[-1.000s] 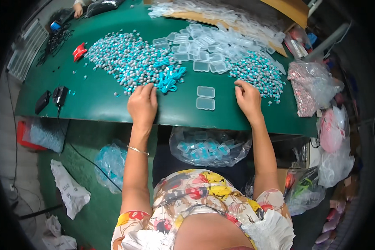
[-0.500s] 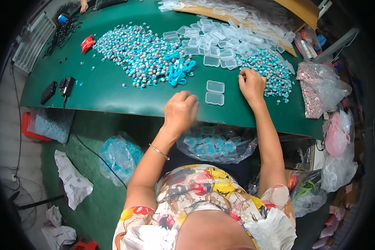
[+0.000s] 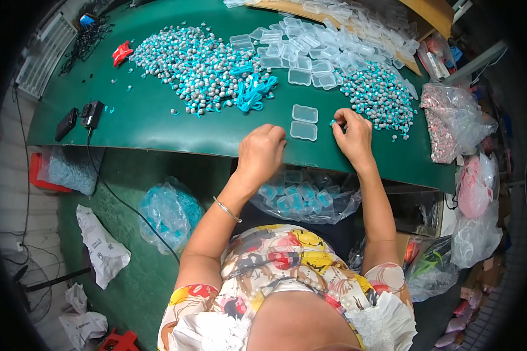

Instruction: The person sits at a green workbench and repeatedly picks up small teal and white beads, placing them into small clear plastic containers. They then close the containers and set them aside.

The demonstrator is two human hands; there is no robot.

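Green bench (image 3: 158, 120) spans the view, long axis left to right. On it, upper left of centre, a broad heap of grey-and-teal small parts (image 3: 199, 64); a second, smaller heap (image 3: 377, 96) lies at right. Between and behind them, a spread of clear plastic cases (image 3: 310, 50). A bundle of teal cords (image 3: 253, 93) sits at the first heap's near edge. A clear bag of pinkish pieces (image 3: 451, 120) rests at the bench's right end; a clear bag of filled cases (image 3: 301, 196) hangs below the front edge.

Open clear case (image 3: 304, 121) lies flat near the front edge, its two halves side by side, long axis running from the bench edge toward the heaps.

Left hand (image 3: 260, 153): loosely curled over the bench edge, just left of the case; whether the grip contains anything cannot be told.

Right hand (image 3: 352, 136): just right of the case, fingertips pinched on a small teal piece (image 3: 332, 123), too small to judge which way it points.
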